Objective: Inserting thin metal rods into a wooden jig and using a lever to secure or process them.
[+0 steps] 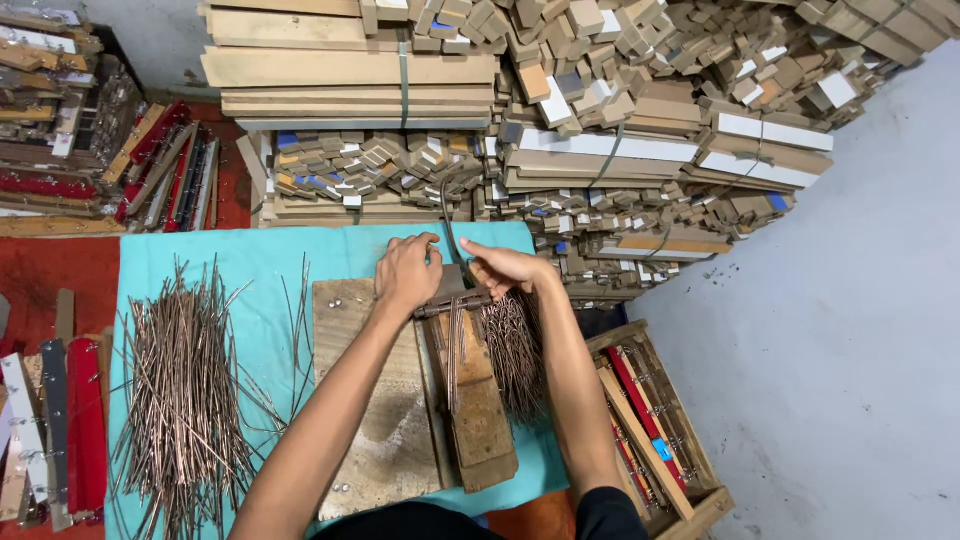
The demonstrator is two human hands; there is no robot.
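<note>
I see the teal-covered worktop (pixel 250 262) first, with stacks of wood offcuts (pixel 620 100) piled behind it. On its left lies a big loose heap of straight copper-coloured rods (pixel 185 400), which I judge to be the stock left to process; it looks much larger than the tighter bundle of rods (pixel 515 355) lying at the right edge, beside my right forearm, which I take for the finished share. Between them sits a worn wooden board (pixel 385 420) carrying a narrower wooden block (pixel 480 410) with a small metal lever jig (pixel 452 295) at its far end. A few rods (pixel 457 345) lie along the block, fed into the jig. My left hand (pixel 408 272) is clenched down over the jig's left side; my right hand (pixel 505 266) seems to be gripping the lever's base, though its fingers hide the contact.
</note>
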